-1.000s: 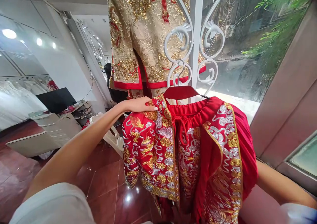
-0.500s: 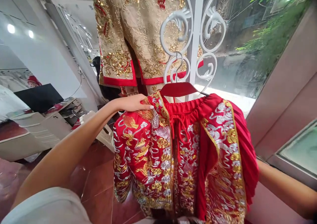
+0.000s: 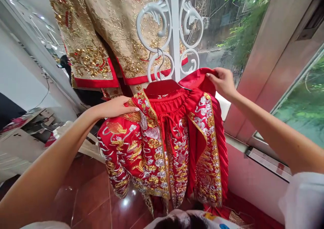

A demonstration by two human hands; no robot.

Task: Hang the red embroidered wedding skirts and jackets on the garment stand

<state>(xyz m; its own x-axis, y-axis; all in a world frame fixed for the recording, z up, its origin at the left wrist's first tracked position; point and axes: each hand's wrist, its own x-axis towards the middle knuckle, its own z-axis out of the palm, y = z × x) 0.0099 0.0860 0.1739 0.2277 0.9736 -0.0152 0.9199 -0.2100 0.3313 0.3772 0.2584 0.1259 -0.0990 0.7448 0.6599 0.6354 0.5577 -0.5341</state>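
A red jacket [image 3: 121, 148] with gold and silver embroidery hangs by its left-side shoulder on a dark red hanger [image 3: 162, 87], over a gathered red skirt [image 3: 177, 134] with tied cords. The hanger's metal hook catches on white scrollwork. My left hand [image 3: 115, 107] is closed over the jacket's shoulder near the collar, thumb on top and the other fingers hidden behind. At the right, my right hand [image 3: 222, 80] pinches the raised edge of the jacket's plain red inner side, beyond the hanger's bare metal end. The jacket's right front panel drapes beside the skirt.
Behind hangs a beige and gold embroidered garment [image 3: 108, 36] with red trim. White metal scrollwork [image 3: 176, 30] stands before the window. At the left are a cluttered white desk [image 3: 20, 141] and tiled floor [image 3: 88, 202]; a window frame [image 3: 255, 74] is on the right.
My right hand has come up from behind the jacket, lifting its red edge beside the hanger. My left hand keeps its hold on the shoulder. The view has turned rightward.
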